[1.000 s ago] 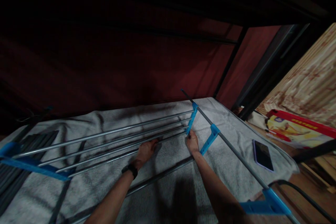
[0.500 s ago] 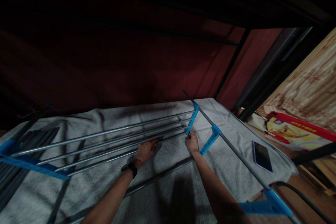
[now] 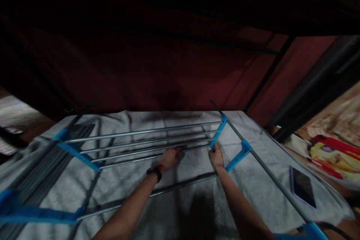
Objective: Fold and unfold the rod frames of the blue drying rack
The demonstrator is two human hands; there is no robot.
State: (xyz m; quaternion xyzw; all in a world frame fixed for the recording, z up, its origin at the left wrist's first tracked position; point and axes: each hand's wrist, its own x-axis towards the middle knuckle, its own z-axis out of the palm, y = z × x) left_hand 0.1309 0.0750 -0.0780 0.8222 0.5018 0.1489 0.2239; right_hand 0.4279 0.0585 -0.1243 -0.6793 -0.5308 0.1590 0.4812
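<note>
A rack of grey metal tubes (image 3: 146,131) and blue plastic brackets lies on a pale grey blanket (image 3: 194,210). My left hand (image 3: 170,157), with a black band on its wrist, is closed around the front tube of a group joining two brackets. At that tube's right end, my right hand (image 3: 216,156) pinches the tip of the right blue bracket (image 3: 218,131); its fingertips are partly hidden. The left blue bracket (image 3: 80,153) holds the tubes' other ends. Closer to me, one single tube (image 3: 184,184) runs beneath my forearms to a second right-hand bracket (image 3: 238,156).
Several loose grey tubes (image 3: 53,161) lie at the left. A phone (image 3: 303,186) rests on the blanket at right, near a red and yellow package (image 3: 334,157). A dark red wall (image 3: 157,78) and a black frame post (image 3: 270,73) stand behind.
The view has swung left, so the rack, phone and package sit further right and more of the left side shows. Both hands keep their places on the rack.
</note>
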